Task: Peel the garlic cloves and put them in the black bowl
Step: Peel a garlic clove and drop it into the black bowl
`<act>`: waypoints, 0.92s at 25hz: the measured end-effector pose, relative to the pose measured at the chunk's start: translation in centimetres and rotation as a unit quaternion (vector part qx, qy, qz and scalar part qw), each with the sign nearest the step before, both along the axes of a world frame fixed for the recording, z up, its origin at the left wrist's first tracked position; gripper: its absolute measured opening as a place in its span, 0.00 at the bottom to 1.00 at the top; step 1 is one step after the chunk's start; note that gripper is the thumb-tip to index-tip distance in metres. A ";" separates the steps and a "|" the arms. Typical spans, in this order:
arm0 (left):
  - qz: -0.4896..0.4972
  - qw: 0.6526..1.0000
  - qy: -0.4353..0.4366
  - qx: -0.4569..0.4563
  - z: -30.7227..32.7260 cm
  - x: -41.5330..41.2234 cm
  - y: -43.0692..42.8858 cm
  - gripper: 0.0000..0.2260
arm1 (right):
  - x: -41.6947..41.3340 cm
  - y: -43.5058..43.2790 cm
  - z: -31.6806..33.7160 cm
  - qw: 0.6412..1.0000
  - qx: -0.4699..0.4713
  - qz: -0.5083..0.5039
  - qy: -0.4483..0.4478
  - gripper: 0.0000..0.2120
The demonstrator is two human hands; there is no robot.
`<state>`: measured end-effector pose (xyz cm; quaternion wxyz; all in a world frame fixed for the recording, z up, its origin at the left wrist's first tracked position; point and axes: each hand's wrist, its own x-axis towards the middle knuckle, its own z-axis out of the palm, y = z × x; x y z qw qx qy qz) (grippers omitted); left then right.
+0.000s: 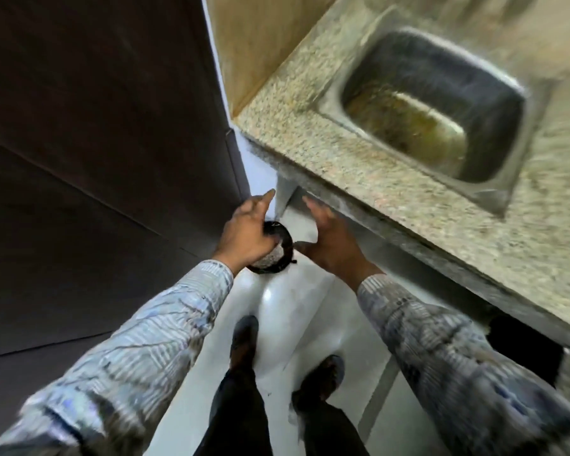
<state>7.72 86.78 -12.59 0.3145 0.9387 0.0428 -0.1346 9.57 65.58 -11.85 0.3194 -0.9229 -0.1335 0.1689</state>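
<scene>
Far left is just a big dark brown panel (pixel 96 143), a wall or a door, can't really tell which. In front of it the left sleeve (pixel 139 340), pale with a busy grey-blue pattern, runs up toward the middle of the shot.

The left hand (pixel 244 235) has the black bowl (pixel 287 241). It's draped over the top of the bowl and gripping the rim, with the index finger sticking out straight toward the corner of the worktop. The bowl is up in the air over the floor, not resting on anything, just below and left of the worktop's edge. There's some pale speckled stuff (pixel 270 258) inside, but it's too blurry to say if that's cloves or skins.

Right next to it, the right hand (pixel 329 241) is released, fingers stretched out flat and holding nothing, reaching up at the underside of the worktop edge. Its thumb ends right by the bowl's rim; whether it actually touches, can't tell.

Underneath is a glossy white floor (pixel 293 307) with two dark shoes (pixel 244 334) and dark trousers (pixel 237 406).

The right side is a speckled granite worktop (pixel 310 153) with a steel sink (pixel 408 60) sunk into it, and the basin's bottom looks yellowish-brown. All pretty motion-blurred over there.
</scene>
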 end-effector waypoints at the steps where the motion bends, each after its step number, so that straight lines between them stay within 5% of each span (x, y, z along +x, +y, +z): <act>1: -0.022 1.000 -0.004 0.006 3.3 -0.1 -0.8 0.45 | -0.8 -1.1 3.8 1.000 0.006 -0.021 -0.003 0.45; 10: -0.295 0.942 -0.157 -0.007 22.9 1.8 -11.6 0.51 | -8.8 -12.3 23.8 0.963 -0.051 -0.230 -0.129 0.48; 23: -0.586 0.784 -0.200 -0.047 27.9 -5.5 -37.0 0.50 | -25.9 -27.5 26.4 0.836 -0.079 -0.521 -0.151 0.47</act>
